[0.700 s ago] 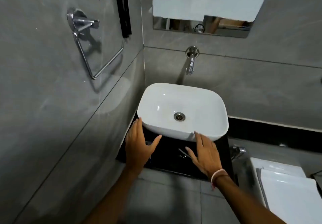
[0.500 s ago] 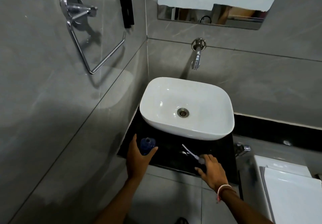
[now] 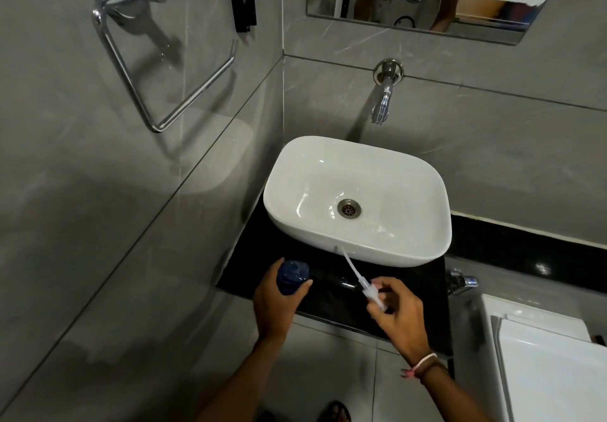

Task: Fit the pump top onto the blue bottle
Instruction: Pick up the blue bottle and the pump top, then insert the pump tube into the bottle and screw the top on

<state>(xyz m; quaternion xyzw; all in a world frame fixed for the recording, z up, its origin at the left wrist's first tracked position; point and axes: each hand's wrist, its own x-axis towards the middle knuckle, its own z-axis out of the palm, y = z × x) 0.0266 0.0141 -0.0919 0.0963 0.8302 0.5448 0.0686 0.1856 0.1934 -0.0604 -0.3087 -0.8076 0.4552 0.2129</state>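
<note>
My left hand (image 3: 275, 303) is wrapped around a small dark blue bottle (image 3: 290, 276), held upright over the left end of the black counter (image 3: 328, 300); its open top faces me. My right hand (image 3: 399, 318) pinches the clear pump top (image 3: 372, 297) by its head. The pump's thin white tube (image 3: 350, 265) slants up and left toward the front of the basin. Bottle and pump are about a hand's width apart.
A white basin (image 3: 358, 198) sits on the counter, under a chrome wall tap (image 3: 382, 99). A chrome towel ring (image 3: 157, 53) hangs on the left wall. A white toilet lid (image 3: 551, 365) lies at lower right, with a small chrome valve (image 3: 460, 280) beside the counter.
Both hands were flat and empty near the basin front. The left has since closed on the blue bottle and lifted it, and the right has picked the pump top off the counter.
</note>
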